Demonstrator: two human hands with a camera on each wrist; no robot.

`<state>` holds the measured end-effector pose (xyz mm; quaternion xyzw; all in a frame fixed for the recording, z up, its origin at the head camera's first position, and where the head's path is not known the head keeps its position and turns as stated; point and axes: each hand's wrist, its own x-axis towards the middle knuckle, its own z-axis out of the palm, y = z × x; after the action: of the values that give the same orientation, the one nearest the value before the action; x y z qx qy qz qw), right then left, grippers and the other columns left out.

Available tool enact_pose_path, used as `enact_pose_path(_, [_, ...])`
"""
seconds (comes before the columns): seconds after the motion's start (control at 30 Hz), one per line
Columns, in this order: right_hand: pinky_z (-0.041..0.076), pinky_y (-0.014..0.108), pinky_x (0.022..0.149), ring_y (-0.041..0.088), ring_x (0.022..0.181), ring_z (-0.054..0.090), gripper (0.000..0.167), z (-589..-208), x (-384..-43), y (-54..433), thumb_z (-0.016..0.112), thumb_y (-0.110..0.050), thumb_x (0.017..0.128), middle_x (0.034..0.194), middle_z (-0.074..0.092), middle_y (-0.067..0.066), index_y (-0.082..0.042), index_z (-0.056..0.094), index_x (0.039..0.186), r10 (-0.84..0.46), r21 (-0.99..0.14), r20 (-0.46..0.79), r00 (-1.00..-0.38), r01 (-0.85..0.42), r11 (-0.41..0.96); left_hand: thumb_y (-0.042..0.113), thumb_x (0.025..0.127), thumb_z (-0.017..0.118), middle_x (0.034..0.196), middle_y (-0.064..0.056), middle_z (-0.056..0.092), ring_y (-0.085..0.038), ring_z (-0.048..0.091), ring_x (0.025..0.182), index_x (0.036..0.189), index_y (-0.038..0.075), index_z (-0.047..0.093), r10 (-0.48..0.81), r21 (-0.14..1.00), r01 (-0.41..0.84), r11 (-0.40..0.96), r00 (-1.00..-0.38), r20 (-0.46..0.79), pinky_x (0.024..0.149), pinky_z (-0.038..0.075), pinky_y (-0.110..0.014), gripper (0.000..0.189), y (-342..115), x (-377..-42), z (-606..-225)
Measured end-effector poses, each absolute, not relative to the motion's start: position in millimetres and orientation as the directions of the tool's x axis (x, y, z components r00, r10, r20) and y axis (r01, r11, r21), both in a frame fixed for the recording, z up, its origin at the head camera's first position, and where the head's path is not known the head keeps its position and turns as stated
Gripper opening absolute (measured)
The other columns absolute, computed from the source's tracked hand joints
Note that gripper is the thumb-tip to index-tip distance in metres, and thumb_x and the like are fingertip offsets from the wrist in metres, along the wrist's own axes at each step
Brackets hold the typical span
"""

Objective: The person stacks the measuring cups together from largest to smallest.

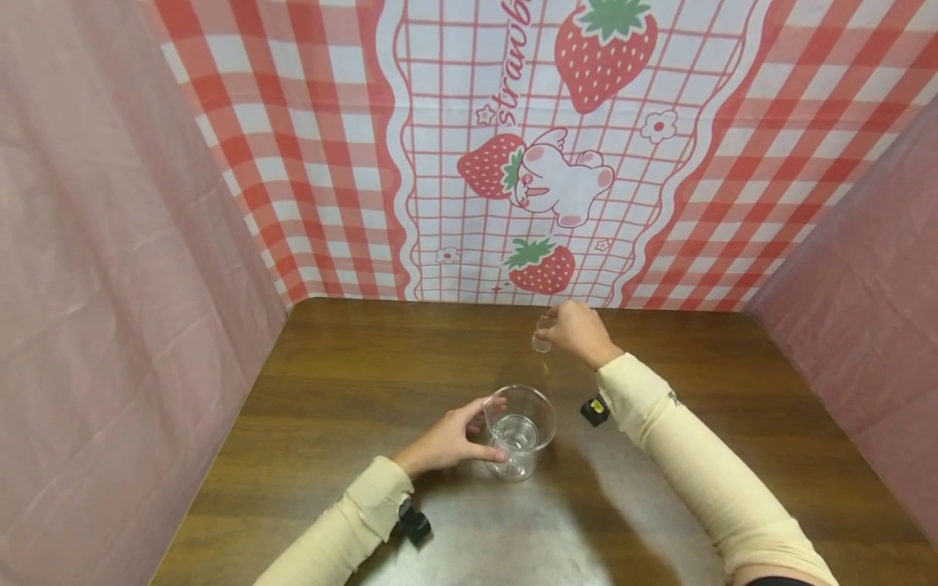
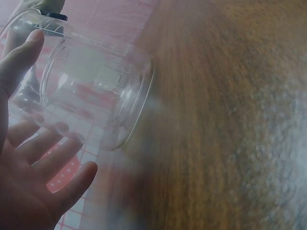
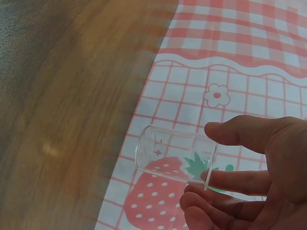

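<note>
A large clear glass beaker (image 1: 545,419) stands upright on the wooden table, with a smaller glass beaker (image 1: 516,431) nested inside it. My left hand (image 1: 449,439) loosely holds its left side, thumb in front and fingers behind. In the left wrist view the thumb lies over the large beaker (image 2: 136,103); the forefinger is spread away from the glass. Farther back, my right hand (image 1: 579,332) grips a small clear beaker (image 1: 541,343) above the table. The right wrist view shows the small beaker (image 3: 163,151) pinched at its rim between thumb and fingers.
The brown table (image 1: 352,358) meets a red-and-white checked strawberry cloth (image 1: 476,252) at the back. Pink curtains (image 1: 132,285) hang on both sides. A small black wrist device (image 1: 595,411) sits by the right sleeve, another (image 1: 414,523) by the left.
</note>
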<state>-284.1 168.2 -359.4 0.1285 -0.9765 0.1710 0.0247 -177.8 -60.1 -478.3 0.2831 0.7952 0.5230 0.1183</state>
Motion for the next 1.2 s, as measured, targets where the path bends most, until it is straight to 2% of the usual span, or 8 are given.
enact_pose_path(0.5, [0.055, 0.048, 0.077, 0.034, 0.082, 0.068, 0.025, -347, -277, 166, 0.077, -0.024, 0.079, 0.09, 0.074, 0.017, -0.003, 0.074, 0.091, -0.281, -0.32, 0.151, -0.948, -0.316, 0.893, 0.021, 0.078, 0.082, 0.146, -0.012, 0.051, -0.03, 0.054, 0.129, 0.144, 0.006, 0.044, 0.572, 0.901, 0.328, 0.284, -0.812, 0.114, 0.104, 0.05, -0.046, 0.077, -60, -180, -479])
enact_pose_path(0.9, [0.053, 0.046, 0.069, 0.031, 0.072, 0.064, 0.023, -341, -271, 164, 0.08, -0.026, 0.076, 0.079, 0.072, 0.013, -0.005, 0.07, 0.08, -0.288, -0.306, 0.18, -0.94, -0.332, 0.892, 0.021, 0.079, 0.081, 0.146, -0.012, 0.051, -0.028, 0.054, 0.129, 0.143, 0.006, 0.044, 0.575, 0.898, 0.328, 0.294, -0.811, 0.108, 0.104, 0.05, -0.044, 0.076, -60, -179, -478])
enact_pose_path(1.2, [0.05, 0.043, 0.064, 0.027, 0.067, 0.061, 0.021, -335, -264, 166, 0.079, -0.025, 0.076, 0.075, 0.071, 0.011, -0.006, 0.07, 0.081, -0.304, -0.301, 0.183, -0.935, -0.348, 0.888, 0.021, 0.079, 0.081, 0.145, -0.011, 0.052, -0.026, 0.054, 0.129, 0.143, 0.006, 0.044, 0.576, 0.895, 0.331, 0.3, -0.81, 0.107, 0.103, 0.05, -0.041, 0.076, -60, -179, -480])
